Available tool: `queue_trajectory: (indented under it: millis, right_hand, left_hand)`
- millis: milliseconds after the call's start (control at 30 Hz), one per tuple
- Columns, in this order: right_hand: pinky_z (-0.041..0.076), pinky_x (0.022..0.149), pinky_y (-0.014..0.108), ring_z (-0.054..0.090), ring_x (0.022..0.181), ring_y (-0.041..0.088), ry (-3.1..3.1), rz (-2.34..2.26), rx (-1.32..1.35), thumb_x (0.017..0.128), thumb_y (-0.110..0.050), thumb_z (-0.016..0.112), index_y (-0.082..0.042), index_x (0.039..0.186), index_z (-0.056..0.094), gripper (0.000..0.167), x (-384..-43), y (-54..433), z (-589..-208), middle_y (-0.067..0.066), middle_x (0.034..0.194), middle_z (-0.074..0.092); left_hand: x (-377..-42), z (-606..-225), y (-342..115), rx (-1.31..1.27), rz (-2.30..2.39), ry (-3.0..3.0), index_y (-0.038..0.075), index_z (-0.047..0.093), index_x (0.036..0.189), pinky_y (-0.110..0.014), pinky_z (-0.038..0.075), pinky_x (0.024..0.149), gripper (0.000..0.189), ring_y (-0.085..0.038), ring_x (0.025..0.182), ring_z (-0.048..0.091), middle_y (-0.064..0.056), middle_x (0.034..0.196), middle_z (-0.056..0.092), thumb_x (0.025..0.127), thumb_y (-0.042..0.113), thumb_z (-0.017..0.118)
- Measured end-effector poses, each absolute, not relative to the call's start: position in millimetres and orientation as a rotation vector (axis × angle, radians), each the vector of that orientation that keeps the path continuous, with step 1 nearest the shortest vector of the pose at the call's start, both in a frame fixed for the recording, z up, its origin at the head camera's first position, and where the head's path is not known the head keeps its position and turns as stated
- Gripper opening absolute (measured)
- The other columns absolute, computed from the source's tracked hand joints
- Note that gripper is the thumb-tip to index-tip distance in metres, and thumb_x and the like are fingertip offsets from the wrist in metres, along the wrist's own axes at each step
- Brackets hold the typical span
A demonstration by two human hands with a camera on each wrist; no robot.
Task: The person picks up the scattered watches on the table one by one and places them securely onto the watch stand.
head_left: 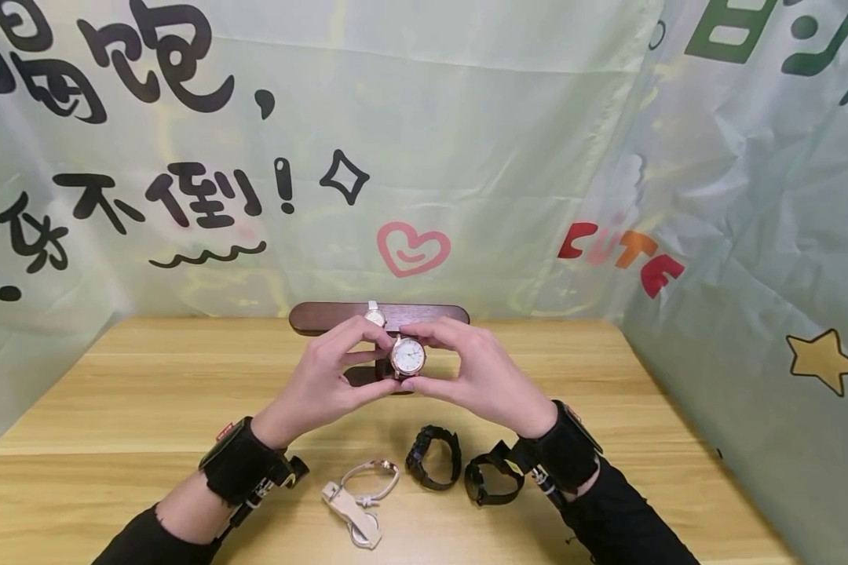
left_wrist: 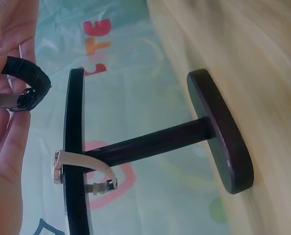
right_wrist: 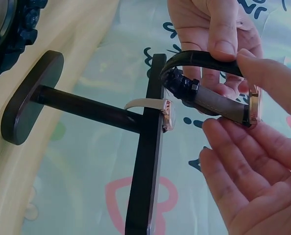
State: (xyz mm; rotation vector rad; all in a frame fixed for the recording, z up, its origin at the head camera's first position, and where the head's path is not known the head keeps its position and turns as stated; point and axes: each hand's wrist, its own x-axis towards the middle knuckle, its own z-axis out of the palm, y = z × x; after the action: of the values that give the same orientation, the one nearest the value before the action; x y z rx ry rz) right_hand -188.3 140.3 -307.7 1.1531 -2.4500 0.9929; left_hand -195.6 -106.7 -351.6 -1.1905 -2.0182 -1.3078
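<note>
A wristwatch (head_left: 407, 357) with a white dial, rose-gold case and black strap is held up in front of a dark wooden T-shaped stand (head_left: 318, 316). My left hand (head_left: 332, 369) pinches its left side between thumb and fingers. From the right, my right hand (head_left: 484, 377) grips the case edge, thumb below and fingers above. The right wrist view shows the black strap (right_wrist: 202, 58) closed in a loop, apart from the stand's bar. On that bar hangs a second watch (left_wrist: 82, 159) with a pale strap and rose-gold case.
On the wooden table (head_left: 184, 384), nearer me, lie a white-strapped watch (head_left: 353, 514), a chunky black watch (head_left: 434, 459) and another black watch (head_left: 495, 479). A printed cloth (head_left: 509, 157) hangs behind the table and along its right side.
</note>
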Motion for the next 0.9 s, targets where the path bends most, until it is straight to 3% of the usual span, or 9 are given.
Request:
queue_trajectory:
  millis: [333,567,900]
  right_hand:
    - [0.06,0.107,0.039,0.071,0.125,0.018,-2.381,0.936,1.178,0.085,-0.024,0.094,-0.013,0.139,0.07,0.06,-189.2,142.0,-308.0,0.001,0.136,0.074]
    - [0.061,0.107,0.038,0.072,0.123,0.018,-2.383,0.946,1.188,0.085,-0.024,0.094,-0.012,0.138,0.071,0.059,-191.2,144.8,-309.9,0.002,0.136,0.074]
    - [0.062,0.104,0.038,0.073,0.119,0.016,-2.356,0.916,1.221,0.084,-0.023,0.095,-0.012,0.135,0.073,0.056,-195.9,148.2,-311.0,0.001,0.132,0.076]
  left_hand:
    - [-197.1,-356.1,-101.3,-1.2,-1.31,-1.973,0.003,0.067,0.119,-0.033,0.066,0.094,0.049,-0.022,0.112,0.07,-0.01,0.115,0.067,0.078,-0.009,0.091]
    - [-196.6,-360.3,-97.0,-1.195,-1.325,-1.987,0.004,0.066,0.121,-0.032,0.067,0.093,0.05,-0.014,0.112,0.07,-0.01,0.117,0.066,0.079,-0.007,0.091]
    - [-197.6,-361.8,-100.1,-1.165,-1.228,-2.006,0.008,0.068,0.123,-0.035,0.068,0.088,0.051,-0.015,0.108,0.071,-0.006,0.118,0.07,0.079,-0.001,0.094]
